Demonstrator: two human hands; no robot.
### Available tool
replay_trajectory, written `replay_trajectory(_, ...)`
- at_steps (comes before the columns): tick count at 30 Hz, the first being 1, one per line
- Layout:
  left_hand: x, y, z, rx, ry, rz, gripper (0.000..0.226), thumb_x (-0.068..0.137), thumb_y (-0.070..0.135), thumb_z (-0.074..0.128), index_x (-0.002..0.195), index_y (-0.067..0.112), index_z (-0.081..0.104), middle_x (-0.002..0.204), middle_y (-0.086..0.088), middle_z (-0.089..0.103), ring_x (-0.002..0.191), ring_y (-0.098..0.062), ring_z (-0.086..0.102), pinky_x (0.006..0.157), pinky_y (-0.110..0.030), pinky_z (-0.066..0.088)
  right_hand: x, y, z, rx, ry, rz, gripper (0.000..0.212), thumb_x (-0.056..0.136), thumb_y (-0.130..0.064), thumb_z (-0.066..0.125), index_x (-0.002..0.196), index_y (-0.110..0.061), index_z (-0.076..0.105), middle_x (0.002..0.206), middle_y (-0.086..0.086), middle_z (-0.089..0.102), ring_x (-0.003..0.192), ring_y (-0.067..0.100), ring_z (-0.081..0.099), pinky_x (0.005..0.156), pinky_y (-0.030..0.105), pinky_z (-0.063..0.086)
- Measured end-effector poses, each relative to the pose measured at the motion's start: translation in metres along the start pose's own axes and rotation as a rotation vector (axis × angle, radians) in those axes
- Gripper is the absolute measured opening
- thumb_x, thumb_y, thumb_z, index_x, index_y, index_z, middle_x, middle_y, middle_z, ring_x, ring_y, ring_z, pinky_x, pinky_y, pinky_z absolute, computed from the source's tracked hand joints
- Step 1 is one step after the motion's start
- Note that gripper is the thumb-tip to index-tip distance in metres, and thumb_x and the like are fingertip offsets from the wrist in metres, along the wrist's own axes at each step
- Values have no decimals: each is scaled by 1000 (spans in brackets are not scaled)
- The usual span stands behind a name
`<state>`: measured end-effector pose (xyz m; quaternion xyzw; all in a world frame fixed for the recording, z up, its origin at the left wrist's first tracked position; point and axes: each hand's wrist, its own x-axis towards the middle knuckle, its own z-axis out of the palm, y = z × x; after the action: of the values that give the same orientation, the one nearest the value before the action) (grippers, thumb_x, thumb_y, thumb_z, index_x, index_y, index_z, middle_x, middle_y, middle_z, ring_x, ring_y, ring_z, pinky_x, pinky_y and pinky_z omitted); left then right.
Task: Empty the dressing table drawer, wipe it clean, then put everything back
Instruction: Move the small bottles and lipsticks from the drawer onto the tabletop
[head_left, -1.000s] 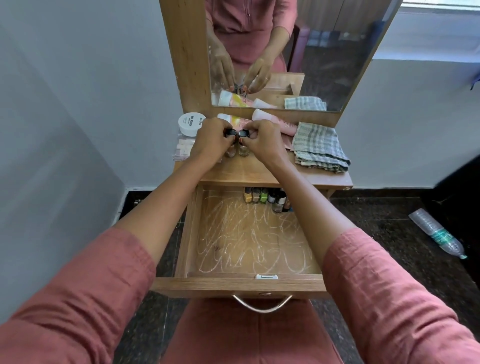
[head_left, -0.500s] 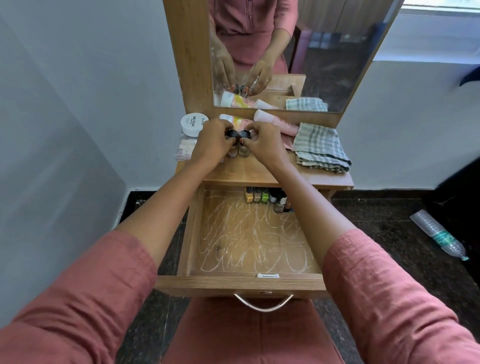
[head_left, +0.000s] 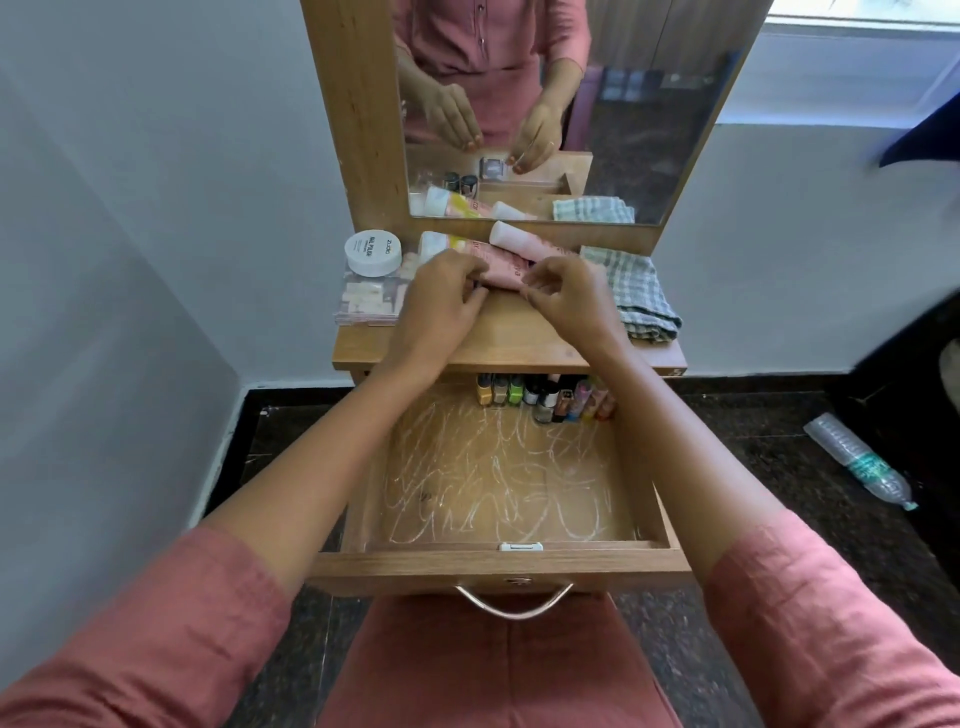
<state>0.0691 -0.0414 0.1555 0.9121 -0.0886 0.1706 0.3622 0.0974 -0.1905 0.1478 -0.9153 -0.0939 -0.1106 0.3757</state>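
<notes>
Down at 4 o'clock, a clear plastic bottle (head_left: 860, 462) lies on its side on the dark speckled floor (head_left: 753, 467), crumpled, with a blue-green label round its middle and its cap end pointing toward the lower right. Over at 9 o'clock, a plain white wall (head_left: 130, 260) fills the left side and meets the floor along a pale skirting strip (head_left: 221, 457). Up at 1 o'clock, a bright window (head_left: 857, 52) sits above another white wall (head_left: 779, 260). At 2 o'clock, a dark flap of fabric (head_left: 930, 140) pokes in from the edge, and at 3 o'clock sits a dark bulk (head_left: 914, 364), too cropped to identify.
</notes>
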Motion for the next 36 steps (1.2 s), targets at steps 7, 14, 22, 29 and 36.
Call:
replay_trajectory(7, -50, 17, 52, -15, -169, 138, 20, 85, 11, 59, 104, 4, 64, 100, -9, 66, 92, -17, 60, 79, -17, 41, -54, 40, -26, -30, -14, 71, 12, 81, -4, 65, 91, 0, 70, 86, 9, 69, 78, 19, 63, 70, 19, 48)
replay_trajectory(14, -71, -2, 104, 110, -340, 60, 22, 84, 4, 58, 105, 1, 63, 105, -15, 63, 100, -27, 58, 81, -26, 41, -93, 77, -7, -166, -108, 170, 17, 82, -11, 62, 97, -10, 69, 100, 8, 70, 94, 25, 64, 83, 39, 52)
replay_trajectory(22, -66, -9, 125, 142, -312, -52, 37, 84, -2, 52, 120, 3, 54, 119, -17, 57, 113, -32, 53, 95, -35, 42, -87, 69, 15, -518, -283, 181, 26, 90, -19, 48, 113, -10, 56, 110, 16, 63, 102, 38, 60, 80, 42, 46)
replay_trajectory(29, -60, -6, 132, 71, -311, -138, 38, 84, -1, 55, 121, 5, 55, 120, -19, 57, 113, -33, 54, 96, -35, 43, -81, 70, 21, -613, -315, 189, 23, 89, -7, 42, 108, -3, 55, 110, 19, 61, 102, 39, 59, 82, 41, 45)
replay_trajectory(36, -58, -6, 132, -20, -281, -206, 30, 82, 1, 59, 111, 2, 60, 113, -19, 62, 106, -32, 58, 89, -35, 46, -80, 71, 23, -597, -320, 214, 24, 89, -4, 41, 108, -1, 55, 111, 20, 60, 101, 39, 59, 82, 40, 46)
